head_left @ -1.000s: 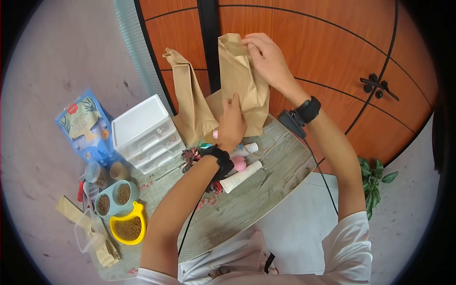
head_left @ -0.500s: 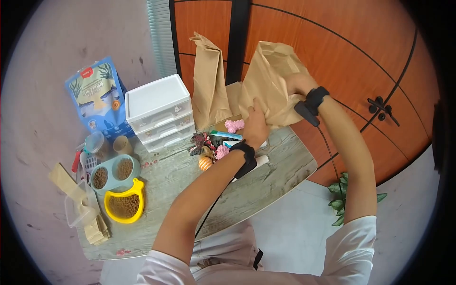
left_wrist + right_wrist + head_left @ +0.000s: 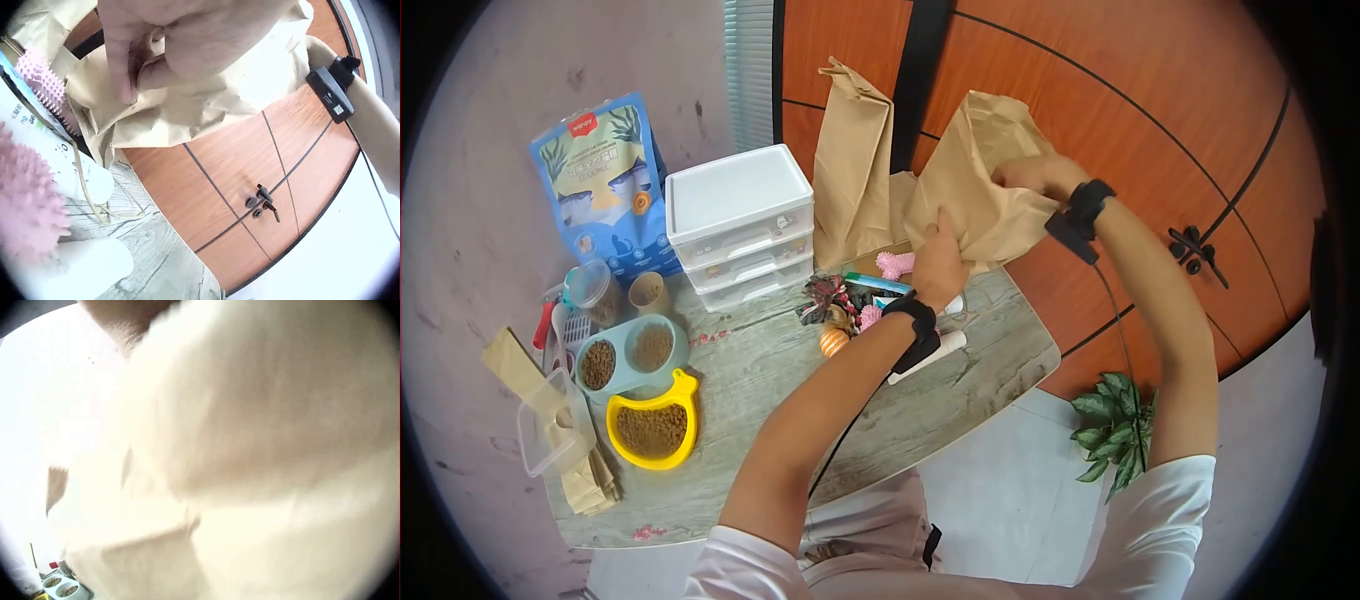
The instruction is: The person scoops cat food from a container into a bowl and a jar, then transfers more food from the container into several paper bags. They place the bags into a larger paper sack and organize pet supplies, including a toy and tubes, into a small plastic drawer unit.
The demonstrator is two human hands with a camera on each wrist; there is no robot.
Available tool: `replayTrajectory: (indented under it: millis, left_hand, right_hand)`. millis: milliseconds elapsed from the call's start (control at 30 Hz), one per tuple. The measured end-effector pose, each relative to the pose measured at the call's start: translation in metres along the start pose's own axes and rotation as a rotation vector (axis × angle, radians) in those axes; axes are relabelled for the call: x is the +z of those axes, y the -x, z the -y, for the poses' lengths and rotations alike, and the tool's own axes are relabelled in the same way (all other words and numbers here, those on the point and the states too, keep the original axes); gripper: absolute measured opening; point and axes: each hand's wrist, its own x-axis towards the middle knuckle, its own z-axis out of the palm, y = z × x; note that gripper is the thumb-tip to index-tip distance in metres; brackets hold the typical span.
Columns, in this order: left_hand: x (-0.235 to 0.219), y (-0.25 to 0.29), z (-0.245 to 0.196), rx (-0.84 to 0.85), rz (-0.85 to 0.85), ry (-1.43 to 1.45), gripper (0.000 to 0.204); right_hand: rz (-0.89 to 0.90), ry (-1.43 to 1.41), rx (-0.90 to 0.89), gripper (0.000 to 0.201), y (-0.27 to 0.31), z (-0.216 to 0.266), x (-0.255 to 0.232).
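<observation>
An upright brown paper bag (image 3: pixel 960 190) stands with its mouth spread at the table's far edge. At its lower front, my left hand (image 3: pixel 940 268) grips the paper; in the left wrist view, the thumb and a finger of the left hand (image 3: pixel 181 44) lie close together on the bag (image 3: pixel 181 119). My right hand (image 3: pixel 1038 174) reaches over the rim into the mouth, its fingertips partly hidden. Bag paper (image 3: pixel 250 456) fills most of the right wrist view. Beside my left hand lie a pink bone toy (image 3: pixel 895 265), a rope toy (image 3: pixel 825 298) and a white tube (image 3: pixel 930 358).
Another brown bag (image 3: pixel 852 170) stands left of the held one. Further left are white drawers (image 3: pixel 740 205), a blue food pouch (image 3: pixel 605 190), a double bowl (image 3: pixel 628 350), a yellow bowl (image 3: pixel 653 430) and a clear container (image 3: pixel 555 425). A plant (image 3: pixel 1115 430) stands below on the right.
My right hand has moved from the bag's upper edge down into its mouth, which has spread wider. My left hand stays at the bag's lower front. The head view has shifted.
</observation>
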Motion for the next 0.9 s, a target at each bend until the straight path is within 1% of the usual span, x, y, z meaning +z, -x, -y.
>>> replayTrajectory:
  millis: [67, 100, 133, 167, 200, 267, 333, 400, 433, 467, 533, 567, 600, 667, 700, 733, 800, 867, 900]
  left_hand:
    - [0.001, 0.001, 0.003, 0.005, 0.008, -0.017, 0.084]
    - [0.002, 0.001, 0.004, -0.012, 0.047, -0.032, 0.085]
    - [0.003, 0.001, 0.006, -0.031, 0.086, -0.049, 0.085]
    - [0.002, 0.001, 0.005, -0.031, 0.086, -0.05, 0.085]
    - [0.001, 0.001, 0.003, -0.034, 0.098, -0.037, 0.085]
    - [0.002, 0.001, 0.003, -0.038, 0.113, -0.03, 0.085]
    - [0.002, -0.002, 0.005, -0.048, 0.103, 0.024, 0.089]
    - [-0.003, -0.004, 0.007, -0.037, 0.11, 0.043, 0.089]
    - [-0.004, -0.005, 0.007, -0.023, 0.118, 0.07, 0.089]
    - [-0.002, -0.007, 0.01, -0.02, 0.118, 0.068, 0.089]
    - [0.004, -0.009, 0.016, -0.041, 0.086, 0.131, 0.092]
    - [0.005, -0.009, 0.017, -0.044, 0.094, 0.134, 0.092]
    - [0.003, -0.01, 0.015, -0.071, 0.098, 0.141, 0.092]
    - [0.001, -0.01, 0.011, -0.095, 0.101, 0.153, 0.093]
    - [-0.002, -0.011, 0.009, -0.117, 0.112, 0.183, 0.093]
    - [-0.006, -0.012, 0.007, -0.139, 0.122, 0.213, 0.092]
    - [-0.006, -0.015, 0.009, -0.15, 0.131, 0.234, 0.09]
    - [-0.004, -0.014, 0.011, -0.166, 0.143, 0.257, 0.088]
    - [-0.004, -0.013, 0.012, -0.143, 0.142, 0.246, 0.086]
  right_hand:
    - [0.281, 0.298, 0.289, 0.02, -0.027, 0.018, -0.017]
    - [0.279, 0.301, 0.288, 0.02, -0.031, 0.025, -0.028]
    - [0.225, 0.288, 0.306, 0.018, -0.034, 0.031, -0.038]
    - [0.171, 0.274, 0.323, 0.015, -0.039, 0.034, -0.044]
    - [0.171, 0.272, 0.323, 0.015, -0.047, 0.033, -0.049]
    - [-0.097, 0.269, 0.232, 0.017, -0.06, 0.034, -0.054]
    - [-0.088, 0.241, 0.238, 0.021, -0.064, 0.033, -0.045]
    - [-0.077, 0.295, 0.263, 0.026, -0.073, 0.022, -0.028]
    - [-0.344, 0.044, 0.221, 0.025, -0.089, -0.003, -0.016]
    - [-0.348, 0.043, 0.22, 0.025, -0.089, 0.0, -0.018]
    - [-0.285, 0.735, 0.039, 0.026, -0.088, 0.005, -0.025]
    - [-0.179, 0.785, 0.097, 0.03, -0.073, 0.033, -0.034]
    - [-0.171, 0.784, 0.106, 0.03, -0.072, 0.034, -0.041]
    - [-0.028, 0.825, 0.197, 0.027, -0.077, 0.039, -0.055]
    - [-0.077, 0.822, 0.157, 0.026, -0.075, 0.042, -0.055]
    - [-0.08, 0.825, 0.155, 0.026, -0.073, 0.047, -0.06]
    - [0.086, 0.694, 0.27, 0.027, -0.064, 0.067, -0.068]
    - [0.085, 0.734, 0.253, 0.028, -0.057, 0.072, -0.045]
    - [0.08, 0.776, 0.237, 0.028, -0.057, 0.069, -0.035]
